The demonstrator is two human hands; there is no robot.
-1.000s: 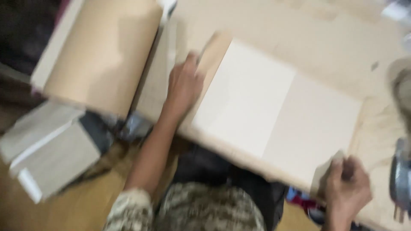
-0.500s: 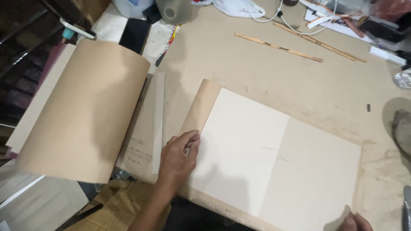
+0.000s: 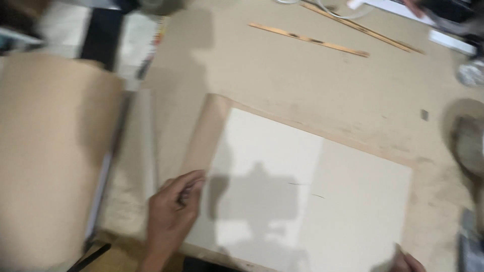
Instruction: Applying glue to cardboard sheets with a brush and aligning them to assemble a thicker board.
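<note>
My left hand [image 3: 174,211] rests with curled fingers on the left edge of a brown paper sheet [image 3: 206,133] lying on the work table [image 3: 302,85]. Two pale rectangular boards [image 3: 312,194] lie side by side on that sheet. My right hand [image 3: 403,263] shows only as a sliver at the bottom edge, touching the right board's lower corner. Whether its fingers grip anything is hidden.
A large curled roll of brown paper [image 3: 48,156] stands at the left. Thin wooden sticks [image 3: 315,40] lie at the back of the table. A grey round object [image 3: 471,146] sits at the right edge, with clutter along the far side.
The view has moved closer and shifted left. My left hand has slid slightly down the sheet's left edge. The boards have not moved.
</note>
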